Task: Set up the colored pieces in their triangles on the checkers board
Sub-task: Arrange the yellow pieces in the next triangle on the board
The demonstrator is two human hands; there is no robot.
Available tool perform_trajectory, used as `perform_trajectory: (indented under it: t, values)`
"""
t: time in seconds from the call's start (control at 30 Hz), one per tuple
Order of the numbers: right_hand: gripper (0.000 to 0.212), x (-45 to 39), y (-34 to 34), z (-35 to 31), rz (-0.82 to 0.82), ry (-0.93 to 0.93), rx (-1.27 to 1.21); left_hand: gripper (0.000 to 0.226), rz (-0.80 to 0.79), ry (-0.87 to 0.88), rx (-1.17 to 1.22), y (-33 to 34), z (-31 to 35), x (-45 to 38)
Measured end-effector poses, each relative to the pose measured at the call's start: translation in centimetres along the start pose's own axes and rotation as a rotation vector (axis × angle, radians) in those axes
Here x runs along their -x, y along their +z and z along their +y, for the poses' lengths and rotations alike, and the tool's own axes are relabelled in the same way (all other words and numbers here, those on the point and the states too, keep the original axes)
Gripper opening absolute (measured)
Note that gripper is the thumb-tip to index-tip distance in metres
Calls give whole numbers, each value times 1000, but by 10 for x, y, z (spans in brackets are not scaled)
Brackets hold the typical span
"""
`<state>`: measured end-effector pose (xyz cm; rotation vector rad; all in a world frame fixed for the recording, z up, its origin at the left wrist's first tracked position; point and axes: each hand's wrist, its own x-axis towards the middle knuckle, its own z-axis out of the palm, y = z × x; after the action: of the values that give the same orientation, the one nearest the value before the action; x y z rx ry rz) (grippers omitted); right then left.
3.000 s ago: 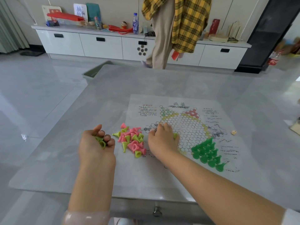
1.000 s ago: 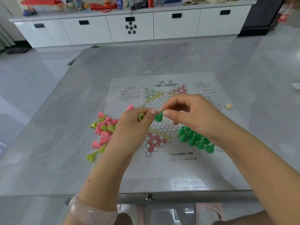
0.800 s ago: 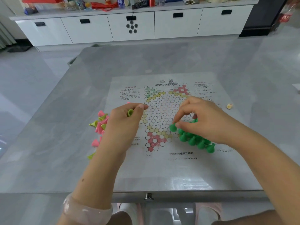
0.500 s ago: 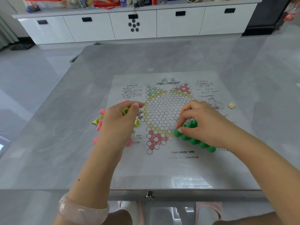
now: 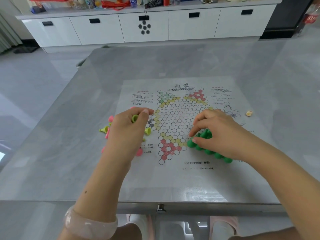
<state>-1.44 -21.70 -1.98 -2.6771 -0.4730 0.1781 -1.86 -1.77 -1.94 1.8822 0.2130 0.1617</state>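
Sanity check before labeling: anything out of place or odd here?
Yes. Pink and yellow-green pieces lie tipped over, scattered off the board's left edge. A small pale object sits alone off its right side. The dark green pieces stand grouped under the right hand.

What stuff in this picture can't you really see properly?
- Head view: the left hand covers much of the pink and yellow-green pieces, so they cannot be counted.
- The right hand covers part of the dark green pieces.
- The printed text on the board sheet is too small and blurred to read.
- The small object beside the sheet is too small to identify.
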Motion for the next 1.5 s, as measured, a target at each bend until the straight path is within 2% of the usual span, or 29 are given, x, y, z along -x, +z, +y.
perform_trajectory:
  t: [0.07, 0.13, 0.23, 0.3, 0.4, 0.5, 0.57, 0.63, 0.8, 0.9, 1.0, 1.13, 1.17, 1.27, 1.43, 1.5]
  values:
    - [16, 1, -4, 3, 30, 10, -18, 26, 4, -39, 38, -1, 1, -1]
    - [17, 2, -10, 2, 158, 25, -111, 27, 3, -108, 132, -5, 3, -2]
    - [17, 2, -9, -8, 365, 31, -243, 21, 0, -169, 363, -12, 6, -3]
    - [18, -1, -2, -21, 389, 4, -275, 13, 22, -216, 593, -19, 9, -6]
    - [26, -12, 15, -43, 340, -58, -313, 7, 71, -309, 968, -34, 8, -12]
    - [61, -27, 45, -65, 148, -58, -358, 18, 188, -376, 1188, -49, 2, -15]
    - [91, -37, 69, -78, -41, -50, -232, 22, 278, -405, 1268, -58, -2, -17]
    - [102, -46, 90, -88, -73, -101, -64, 24, 328, -408, 1313, -66, -5, -18]
    - [93, -68, 112, -107, 109, -196, -25, 22, 370, -320, 1219, -83, -10, -23]
    - [86, -78, 114, -115, 155, -245, -51, 21, 373, -374, 1195, -89, -14, -25]
    - [74, -84, 111, -122, 181, -259, -161, 22, 370, -513, 1354, -95, -22, -24]
    - [48, -102, 89, -115, 397, -132, -362, 25, 374, -611, 1520, -106, -28, -23]
    - [47, -109, 82, -110, 389, -61, -383, 26, 376, -609, 1522, -107, -29, -23]
    - [53, -119, 78, -97, 198, 83, -397, 24, 380, -588, 1517, -109, -28, -26]
    - [74, -111, 89, -97, 55, 38, -437, 29, 367, -572, 1552, -107, -24, -27]
    - [73, -108, 87, -98, 26, -5, -468, 33, 336, -560, 1553, -105, -23, -26]
